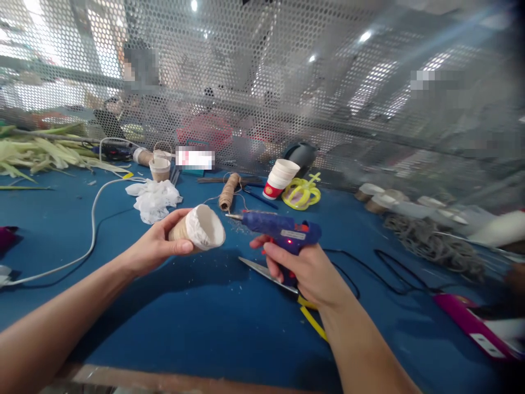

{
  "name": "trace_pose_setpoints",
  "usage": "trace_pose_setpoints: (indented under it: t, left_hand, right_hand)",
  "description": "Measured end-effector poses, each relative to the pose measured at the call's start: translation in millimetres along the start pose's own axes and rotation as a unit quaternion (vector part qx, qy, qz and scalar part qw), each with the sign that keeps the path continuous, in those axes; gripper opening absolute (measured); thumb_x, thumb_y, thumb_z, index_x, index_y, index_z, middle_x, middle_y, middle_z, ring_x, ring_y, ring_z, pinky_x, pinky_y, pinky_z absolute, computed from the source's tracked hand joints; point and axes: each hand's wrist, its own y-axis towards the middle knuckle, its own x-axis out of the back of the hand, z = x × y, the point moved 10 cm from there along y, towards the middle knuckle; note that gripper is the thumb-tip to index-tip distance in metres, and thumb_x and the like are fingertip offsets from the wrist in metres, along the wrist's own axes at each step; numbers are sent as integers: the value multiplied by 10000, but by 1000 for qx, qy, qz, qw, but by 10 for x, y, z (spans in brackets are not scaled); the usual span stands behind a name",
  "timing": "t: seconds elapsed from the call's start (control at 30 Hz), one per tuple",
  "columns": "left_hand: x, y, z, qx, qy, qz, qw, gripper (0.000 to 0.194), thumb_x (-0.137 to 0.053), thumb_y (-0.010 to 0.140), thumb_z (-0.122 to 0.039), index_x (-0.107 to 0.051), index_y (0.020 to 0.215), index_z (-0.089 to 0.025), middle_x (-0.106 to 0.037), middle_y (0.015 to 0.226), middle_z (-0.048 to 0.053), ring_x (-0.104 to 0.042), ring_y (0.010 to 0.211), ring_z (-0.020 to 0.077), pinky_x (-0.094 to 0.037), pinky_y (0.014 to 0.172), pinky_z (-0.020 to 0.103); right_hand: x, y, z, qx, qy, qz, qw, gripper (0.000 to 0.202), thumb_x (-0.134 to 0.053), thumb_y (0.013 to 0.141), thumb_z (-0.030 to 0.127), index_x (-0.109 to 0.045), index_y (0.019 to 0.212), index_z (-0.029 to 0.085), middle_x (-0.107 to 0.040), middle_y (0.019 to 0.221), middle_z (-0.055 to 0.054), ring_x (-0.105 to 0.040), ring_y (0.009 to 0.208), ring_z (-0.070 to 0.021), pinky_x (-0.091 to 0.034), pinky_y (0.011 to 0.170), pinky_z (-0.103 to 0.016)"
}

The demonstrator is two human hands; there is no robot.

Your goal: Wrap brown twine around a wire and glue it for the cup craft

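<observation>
My left hand is closed around a paper cup wrapped in tan cord, with white lace about its rim. The cup is tilted, its mouth facing right. In my right hand is a blue hot glue gun, gripped by the handle with a small red light lit on its side. The nozzle points left at the cup, with a small gap between them. Scissors with yellow handles lie on the table below the glue gun, partly hidden by my right hand and forearm.
Crumpled white lace, a twine spool, stacked paper cups and a yellow pumpkin-shaped frame lie farther back. Husks spread at far left. A white cable crosses the left; a magenta power strip lies right.
</observation>
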Motion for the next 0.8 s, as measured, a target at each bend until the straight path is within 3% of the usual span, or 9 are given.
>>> trace_pose_setpoints:
  t: [0.13,0.33,0.8]
  left_hand:
    - [81,-7,8,-4,42,-46,998,572,-783,521,-276,-561,1037,-170,-585,877,43,-541,761,151,-449,675,244]
    - [126,-19,-54,-42,98,-61,992,541,-766,553,-279,-544,1036,-181,-574,861,25,-544,730,139,-450,650,233]
    - [111,-52,-189,-70,190,-87,975,558,-765,531,-316,-531,1012,-156,-561,836,24,-503,700,133,-444,602,220]
  right_hand:
    - [67,-16,-28,-2,-63,-42,997,247,-610,719,382,-597,733,135,-556,497,2,-470,412,-84,-398,386,-207]
    - [30,-44,42,2,-188,-47,981,251,-595,716,372,-563,597,154,-488,402,27,-464,381,-89,-430,414,-213]
    - [38,-60,64,19,-222,-67,972,235,-585,734,356,-559,593,170,-475,392,45,-442,365,-83,-408,412,-203]
